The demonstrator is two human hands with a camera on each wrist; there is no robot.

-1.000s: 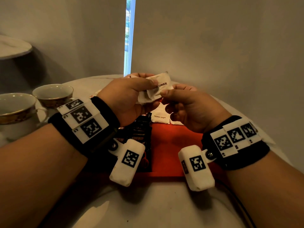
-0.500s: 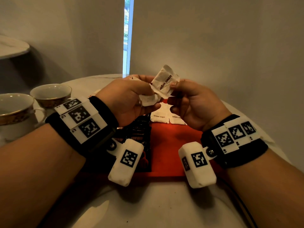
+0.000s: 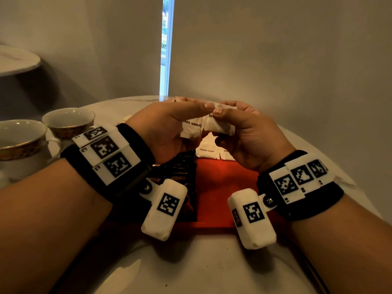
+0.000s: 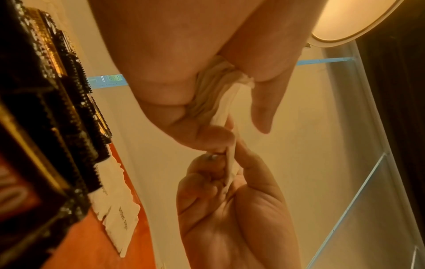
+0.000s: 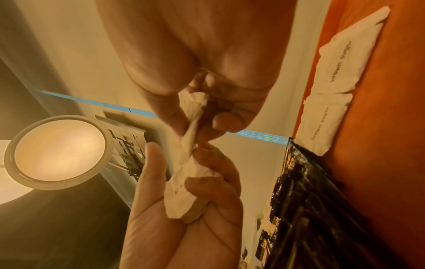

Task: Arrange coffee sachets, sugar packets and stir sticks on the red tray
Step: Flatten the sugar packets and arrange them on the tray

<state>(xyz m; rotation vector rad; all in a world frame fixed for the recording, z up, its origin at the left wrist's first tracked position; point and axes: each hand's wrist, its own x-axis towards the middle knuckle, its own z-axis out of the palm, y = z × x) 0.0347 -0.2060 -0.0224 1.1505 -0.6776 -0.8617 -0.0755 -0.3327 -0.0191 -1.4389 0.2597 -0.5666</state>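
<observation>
My left hand [image 3: 199, 117] grips a small bunch of white brown-sugar packets [image 3: 192, 129] above the far end of the red tray [image 3: 224, 187]. My right hand [image 3: 222, 120] pinches one packet [image 3: 219, 127] of that bunch between thumb and fingers, thumb tips almost touching. In the right wrist view the pinched packet [image 5: 192, 131] runs down into the bunch [image 5: 186, 193] in the left palm. Two sugar packets [image 3: 209, 150] lie at the tray's far edge. Black coffee sachets [image 3: 183, 172] lie on its left part. No stir sticks show.
Two gold-rimmed cups [image 3: 67, 122] [image 3: 21, 141] stand on the white round table [image 3: 191, 268] to the left of my left wrist. A wall rises close behind the table. A ceiling lamp [image 5: 57, 152] fills part of the right wrist view.
Half a second ago my right hand held one packet tipped up above the left hand. It has come down level, and both thumbs now meet over the packets.
</observation>
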